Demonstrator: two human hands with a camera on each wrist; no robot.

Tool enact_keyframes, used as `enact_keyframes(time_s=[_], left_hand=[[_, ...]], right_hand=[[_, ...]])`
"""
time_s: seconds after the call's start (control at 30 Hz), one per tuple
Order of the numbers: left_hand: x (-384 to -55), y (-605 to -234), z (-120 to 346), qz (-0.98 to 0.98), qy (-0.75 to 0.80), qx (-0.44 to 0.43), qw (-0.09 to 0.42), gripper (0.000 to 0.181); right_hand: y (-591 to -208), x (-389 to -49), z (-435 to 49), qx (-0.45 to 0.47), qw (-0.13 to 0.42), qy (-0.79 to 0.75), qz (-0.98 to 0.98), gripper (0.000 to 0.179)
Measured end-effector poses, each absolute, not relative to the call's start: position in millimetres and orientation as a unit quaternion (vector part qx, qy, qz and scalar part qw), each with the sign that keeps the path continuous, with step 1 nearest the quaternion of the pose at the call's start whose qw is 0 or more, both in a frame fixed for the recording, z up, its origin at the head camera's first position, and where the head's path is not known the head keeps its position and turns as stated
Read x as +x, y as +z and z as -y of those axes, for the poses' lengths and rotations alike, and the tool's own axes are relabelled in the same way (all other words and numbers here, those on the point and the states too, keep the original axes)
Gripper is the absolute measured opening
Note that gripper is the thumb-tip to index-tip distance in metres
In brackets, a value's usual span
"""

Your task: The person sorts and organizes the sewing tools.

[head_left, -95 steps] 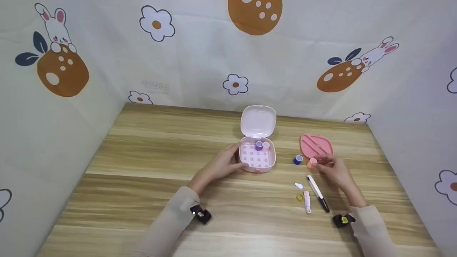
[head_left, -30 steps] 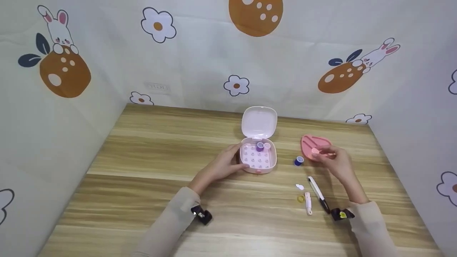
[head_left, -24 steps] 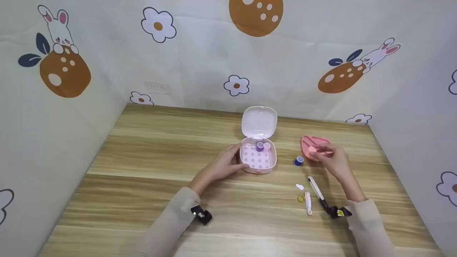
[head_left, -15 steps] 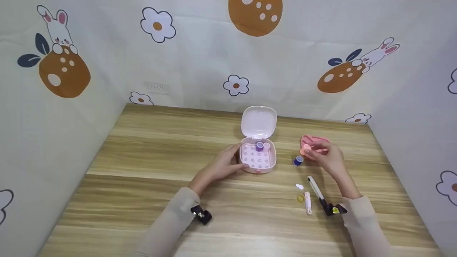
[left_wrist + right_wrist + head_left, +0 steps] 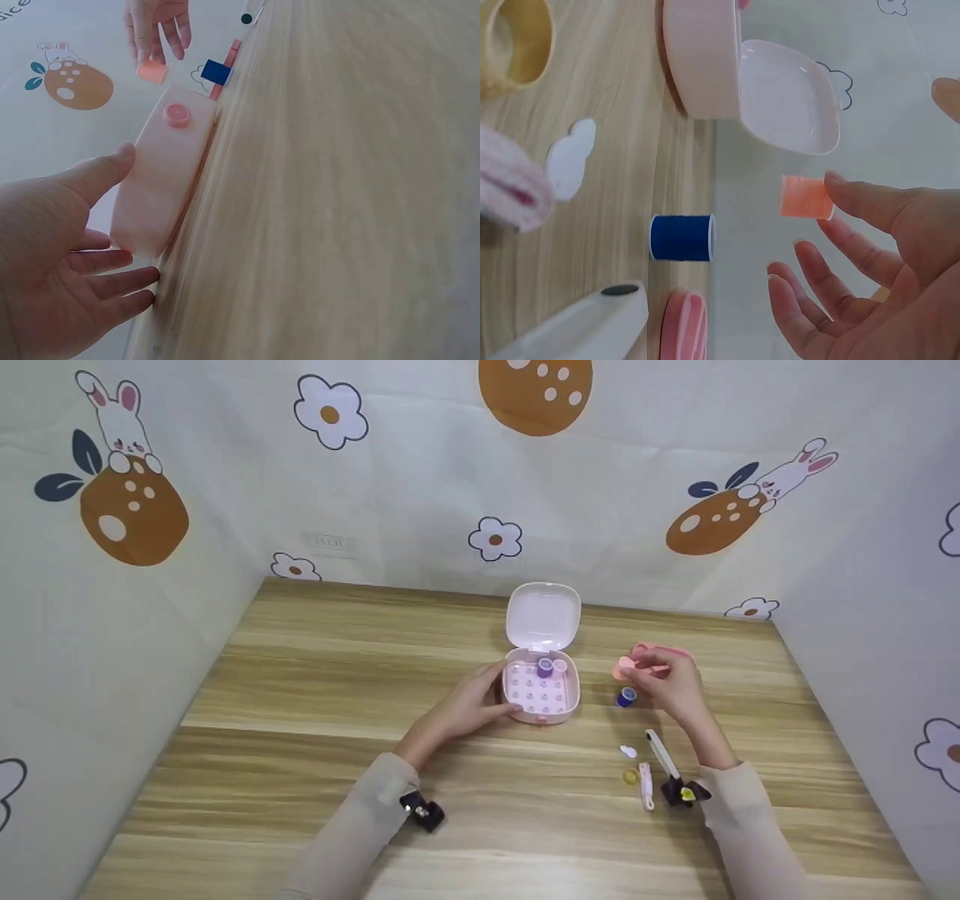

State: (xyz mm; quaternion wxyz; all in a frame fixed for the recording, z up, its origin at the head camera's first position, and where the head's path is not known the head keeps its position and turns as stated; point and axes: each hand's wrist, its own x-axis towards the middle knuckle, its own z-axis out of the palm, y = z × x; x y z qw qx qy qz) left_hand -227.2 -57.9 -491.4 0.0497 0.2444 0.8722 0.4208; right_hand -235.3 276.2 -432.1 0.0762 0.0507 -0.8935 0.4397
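My left hand (image 5: 472, 701) holds the left side of a small pink box (image 5: 541, 718), its thumb at the front and its fingers along the side wall. The lid (image 5: 544, 616) stands open at the back. Inside the box, a purple thread spool (image 5: 545, 668) and a pale pink spool (image 5: 559, 667) sit at the back right. My right hand (image 5: 673, 682) pinches an orange thread spool (image 5: 806, 197) between thumb and forefinger, raised above the table. Below it, a blue thread spool (image 5: 626, 697) stands on the table. Under the right hand lies a pink grooved tray (image 5: 679, 651), partly hidden.
In front of the right hand lie a white-and-black pen-like tool (image 5: 661, 754), a pink-patterned small tool (image 5: 646, 787), a yellow ring (image 5: 631, 775) and a white cloud-shaped piece (image 5: 628, 751). Patterned cloth walls (image 5: 412, 472) surround the wooden table (image 5: 337, 660).
My right hand has lifted the orange spool from the table beside the grooved tray and carried it left, towards the box. My left hand stays at the box.
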Motion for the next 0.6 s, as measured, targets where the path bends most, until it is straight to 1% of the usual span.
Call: enact_keyframes(time_s=[0.07, 0.27, 0.6], left_hand=[[-227, -491, 58, -0.871, 0.422, 0.247, 0.047, 0.083], [-226, -491, 58, -0.866, 0.431, 0.25, 0.043, 0.082], [-227, -492, 58, -0.869, 0.425, 0.251, 0.042, 0.083]], right_hand=[[-432, -236, -273, 0.053, 0.076, 0.436, 0.895, 0.028], [-431, -237, -264, 0.052, 0.05, 0.432, 0.899, 0.032], [-433, -241, -249, 0.057, 0.05, 0.419, 0.905, 0.032]])
